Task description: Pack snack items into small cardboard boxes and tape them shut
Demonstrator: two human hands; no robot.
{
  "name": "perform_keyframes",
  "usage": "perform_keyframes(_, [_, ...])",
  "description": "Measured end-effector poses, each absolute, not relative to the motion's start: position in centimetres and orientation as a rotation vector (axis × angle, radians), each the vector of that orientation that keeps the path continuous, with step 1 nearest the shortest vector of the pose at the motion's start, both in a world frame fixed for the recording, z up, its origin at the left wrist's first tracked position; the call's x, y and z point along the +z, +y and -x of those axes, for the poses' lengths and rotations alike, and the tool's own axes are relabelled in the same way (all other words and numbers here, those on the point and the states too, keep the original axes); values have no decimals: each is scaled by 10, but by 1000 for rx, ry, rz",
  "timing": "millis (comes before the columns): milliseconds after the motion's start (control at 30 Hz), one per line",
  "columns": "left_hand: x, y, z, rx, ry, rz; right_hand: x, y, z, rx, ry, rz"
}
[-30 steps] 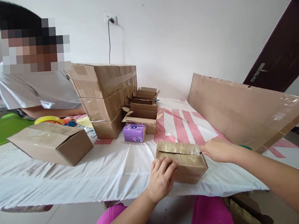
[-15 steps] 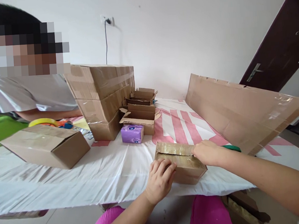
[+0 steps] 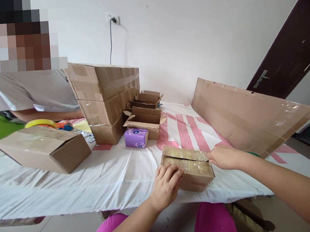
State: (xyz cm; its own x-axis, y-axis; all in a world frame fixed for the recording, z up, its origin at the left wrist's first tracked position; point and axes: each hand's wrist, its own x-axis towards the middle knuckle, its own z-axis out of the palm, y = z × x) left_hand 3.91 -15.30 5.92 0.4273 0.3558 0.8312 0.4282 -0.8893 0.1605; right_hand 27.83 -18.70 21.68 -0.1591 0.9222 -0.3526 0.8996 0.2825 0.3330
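Observation:
A small brown cardboard box [image 3: 195,178] with shiny tape on its top rests near the table's front edge, a narrow gap running along its top flaps. My left hand [image 3: 166,185] lies on the box's front left corner, fingers bent over the top. At the box's right end, my right hand [image 3: 222,157] has its fingers pressed together at the flap edge; whatever is between them is too small to make out. Part of a green round object [image 3: 253,154] shows behind my right wrist.
A purple tissue pack [image 3: 136,138] stands before open boxes [image 3: 146,118]. Stacked taped boxes [image 3: 108,82] stand left of them. Another closed box [image 3: 42,147] lies at left, near yellow tape [image 3: 40,123] and a seated person [image 3: 35,90]. A large cardboard sheet [image 3: 244,114] leans at right.
My right hand has moved slightly right along the flap edge, to the box's end. My left hand keeps its place on the box. The view has shifted a little.

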Motion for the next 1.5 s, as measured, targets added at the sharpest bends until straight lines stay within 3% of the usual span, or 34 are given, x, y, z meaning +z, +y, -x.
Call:
perform_keyframes(100, [57,-152,-39,-1554,-766,2521,213,-191,-288,27,2122,-1679])
perform_keyframes(267, [50,-138,-35,-1753,-1244,2402,221,-197,-297,-151,2227,-1796])
perform_keyframes(467, [58,-128,-22,-1959,-1036,2694,213,-201,-337,-881,2219,-2089])
perform_keyframes(633, [66,-126,-16,-2079,-596,2860,142,-201,-368,-356,2122,-2346])
perform_keyframes(867, [69,-123,-15,-2109,-546,2892,62,-218,-365,-211,2180,-2331])
perform_keyframes(1233, [69,-122,-14,-2048,-552,2925,129,-179,-345,-67,2409,-2664])
perform_keyframes(1367, [70,-123,-13,-2009,-576,2927,139,-185,-317,58,2645,-2333])
perform_keyframes(1500, [70,-124,-12,-1981,-588,2946,139,-194,-304,-13,2479,-2091])
